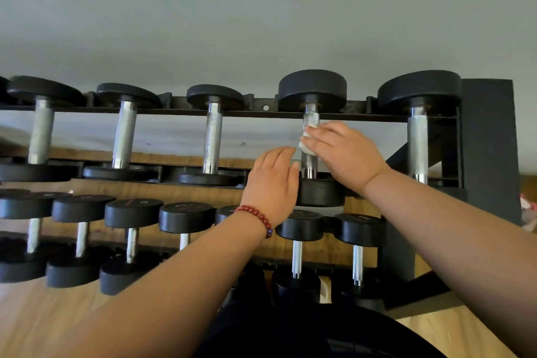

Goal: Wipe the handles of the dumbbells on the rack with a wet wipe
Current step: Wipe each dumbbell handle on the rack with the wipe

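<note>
A black two-tier rack (488, 131) holds several black dumbbells with knurled steel handles. My right hand (345, 151) wraps a white wet wipe (306, 146) around the handle (310, 119) of the fourth top-row dumbbell from the left. Bits of the wipe show at my fingertips. My left hand (273, 183), with a red bead bracelet on the wrist, rests with relaxed fingers on the near head (319, 193) of that same dumbbell.
Neighbouring top-row handles stand left (213, 139) and right (418, 142) of the one being wiped. A lower row of smaller dumbbells (132, 229) sits close under my forearms. A grey wall lies behind the rack, wooden floor below.
</note>
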Motion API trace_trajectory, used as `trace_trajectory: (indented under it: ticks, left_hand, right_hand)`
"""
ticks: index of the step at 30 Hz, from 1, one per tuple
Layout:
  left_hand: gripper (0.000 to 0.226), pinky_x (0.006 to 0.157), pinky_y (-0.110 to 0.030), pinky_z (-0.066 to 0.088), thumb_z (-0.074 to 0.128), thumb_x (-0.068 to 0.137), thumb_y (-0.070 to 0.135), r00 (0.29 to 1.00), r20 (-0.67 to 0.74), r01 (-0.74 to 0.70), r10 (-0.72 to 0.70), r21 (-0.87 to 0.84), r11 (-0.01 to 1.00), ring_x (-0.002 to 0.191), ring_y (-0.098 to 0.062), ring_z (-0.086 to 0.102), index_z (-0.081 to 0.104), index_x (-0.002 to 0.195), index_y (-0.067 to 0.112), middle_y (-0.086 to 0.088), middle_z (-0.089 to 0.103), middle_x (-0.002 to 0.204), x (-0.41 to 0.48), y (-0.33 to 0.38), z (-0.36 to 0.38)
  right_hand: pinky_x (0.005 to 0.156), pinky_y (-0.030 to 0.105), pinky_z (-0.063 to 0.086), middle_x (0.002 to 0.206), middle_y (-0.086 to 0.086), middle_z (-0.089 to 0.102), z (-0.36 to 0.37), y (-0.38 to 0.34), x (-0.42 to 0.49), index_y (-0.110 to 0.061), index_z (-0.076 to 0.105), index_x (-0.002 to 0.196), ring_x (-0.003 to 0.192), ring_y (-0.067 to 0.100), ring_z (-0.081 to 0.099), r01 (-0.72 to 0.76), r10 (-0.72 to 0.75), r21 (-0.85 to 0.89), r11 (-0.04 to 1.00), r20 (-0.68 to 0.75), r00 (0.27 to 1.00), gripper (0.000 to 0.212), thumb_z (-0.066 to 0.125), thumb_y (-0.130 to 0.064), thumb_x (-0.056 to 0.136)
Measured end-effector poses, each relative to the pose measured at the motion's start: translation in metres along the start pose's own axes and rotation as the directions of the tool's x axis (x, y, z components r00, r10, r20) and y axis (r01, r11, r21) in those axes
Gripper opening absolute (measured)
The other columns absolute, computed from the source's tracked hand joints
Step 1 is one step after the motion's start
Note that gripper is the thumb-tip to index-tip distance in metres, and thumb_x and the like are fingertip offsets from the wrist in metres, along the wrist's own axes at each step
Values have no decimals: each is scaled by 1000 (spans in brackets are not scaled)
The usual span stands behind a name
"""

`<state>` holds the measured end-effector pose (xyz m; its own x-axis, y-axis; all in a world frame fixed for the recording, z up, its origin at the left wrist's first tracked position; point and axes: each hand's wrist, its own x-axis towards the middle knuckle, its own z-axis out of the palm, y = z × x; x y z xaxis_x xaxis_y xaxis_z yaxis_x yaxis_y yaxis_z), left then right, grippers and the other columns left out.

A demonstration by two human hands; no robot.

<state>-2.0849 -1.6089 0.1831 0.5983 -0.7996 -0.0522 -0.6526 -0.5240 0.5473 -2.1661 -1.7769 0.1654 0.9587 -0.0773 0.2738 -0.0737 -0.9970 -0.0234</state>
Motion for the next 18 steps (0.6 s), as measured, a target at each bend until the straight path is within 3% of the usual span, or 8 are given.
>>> trace_trajectory:
  ticks: [6, 9, 12, 16, 18]
  left_hand:
    - [44, 109, -22, 17, 32, 103, 30, 997, 20, 77, -75, -132, 988, 136, -15, 30, 40, 143, 13, -2, 42, 145, 4, 10, 8]
    - [44, 114, -27, 20, 31, 103, 31, 989, 56, 144, -134, -238, 961, 137, -15, 30, 38, 143, 15, -2, 42, 145, 6, 16, 18]
    - [49, 110, -22, 14, 31, 104, 32, 974, 87, 226, -210, -265, 937, 143, -13, 21, 28, 150, 14, -2, 30, 154, 8, 15, 21]
    - [49, 109, -19, 14, 31, 104, 29, 975, 71, 221, -209, -277, 935, 142, -11, 20, 27, 150, 16, -1, 29, 154, 8, 16, 21]
    - [48, 108, -19, 14, 31, 104, 28, 974, 72, 228, -216, -281, 932, 142, -11, 20, 27, 150, 16, 0, 29, 154, 8, 15, 21]
  right_hand:
    - [89, 48, 52, 133, 16, 57, 2, 29, -3, -2, 59, 127, 121, 37, 55, 242, -241, -23, 970, 55, 969, 58, 78, -5, 72]
    - [94, 51, 48, 133, 21, 57, 3, 36, 11, 2, 58, 127, 124, 37, 53, 215, -213, -46, 976, 33, 976, 60, 70, 6, 69]
    - [97, 49, 43, 133, 24, 55, 8, 29, 4, 4, 56, 128, 124, 38, 53, 193, -193, -16, 981, 33, 981, 71, 79, 10, 61]
    - [90, 49, 49, 130, 23, 58, 7, 35, -1, 3, 59, 125, 119, 36, 57, 246, -248, 51, 968, 29, 968, 73, 81, 13, 56]
    - [86, 50, 51, 125, 22, 61, 8, 37, 11, 3, 62, 121, 114, 35, 61, 181, -181, 63, 981, -10, 984, 71, 81, 16, 54]
